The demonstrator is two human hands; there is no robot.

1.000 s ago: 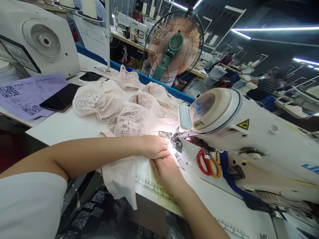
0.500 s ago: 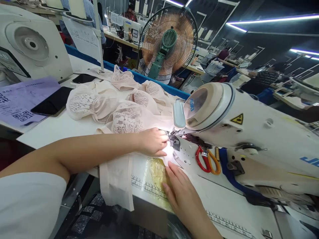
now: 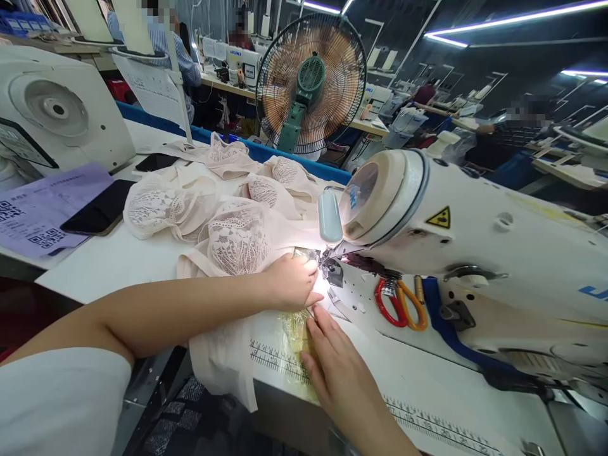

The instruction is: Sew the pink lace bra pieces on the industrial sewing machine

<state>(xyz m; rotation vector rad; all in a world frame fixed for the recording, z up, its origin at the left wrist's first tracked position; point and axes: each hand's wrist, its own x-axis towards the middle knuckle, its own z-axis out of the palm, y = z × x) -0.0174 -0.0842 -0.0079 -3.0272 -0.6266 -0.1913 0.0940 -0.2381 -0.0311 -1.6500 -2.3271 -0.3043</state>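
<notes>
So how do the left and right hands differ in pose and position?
The left hand has its fingers partly curled; the right hand has its fingers stretched out, thumb apart.
The left hand is close to the presser foot; the right hand is lower, beside the yellow patch.
Both are bare, backs up, with fingertips close together.

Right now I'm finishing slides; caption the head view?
Left hand at the sewing machine, right hand close by, lace garments beyond.

Ceiling tubes [image 3: 517, 18] bright | background dim | white glare under sewing machine [image 3: 475, 215] head | fan blades [image 3: 339, 76] blurred | pixelated patches far off | wide-angle stretch toward edges
</notes>
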